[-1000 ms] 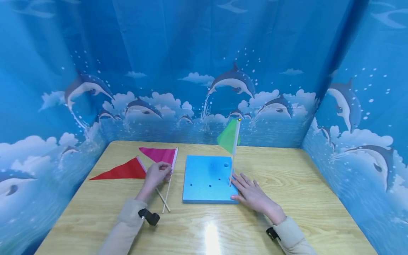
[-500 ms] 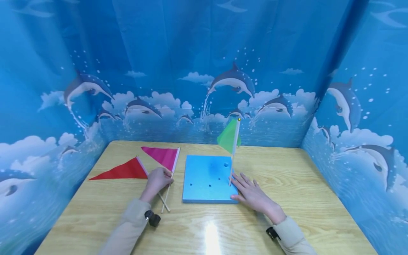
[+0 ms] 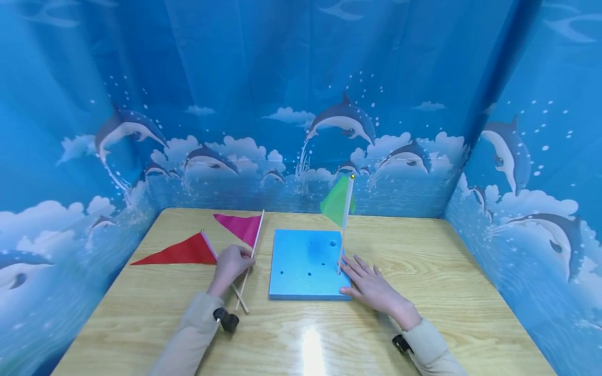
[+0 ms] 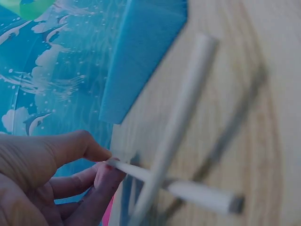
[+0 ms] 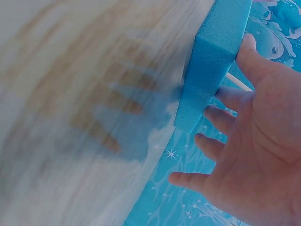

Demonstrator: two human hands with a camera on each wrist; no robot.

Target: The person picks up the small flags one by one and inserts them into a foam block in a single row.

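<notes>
My left hand (image 3: 232, 266) pinches the thin stick of a magenta pennant flag (image 3: 243, 228) between thumb and fingers; the grip also shows in the left wrist view. A red pennant flag (image 3: 183, 251) lies to the left, its stick crossing the magenta flag's stick near the lower ends. At the centre sits a blue foam block (image 3: 301, 261) with several small holes in its top. A green flag (image 3: 336, 202) stands upright in the block's right side. My right hand (image 3: 373, 287) rests with spread, straight fingers on the block's right edge, beside the green flag's stick.
The wooden table (image 3: 423, 261) carries all of this. A blue dolphin-print curtain (image 3: 282, 104) surrounds its back and sides. Bare tabletop shows between the left hand and the block, and to the right of the right hand.
My left hand has slid a little down the magenta flag's stick and now pinches it. The magenta flag's top has shifted and risen slightly. The right hand and green flag stay put.
</notes>
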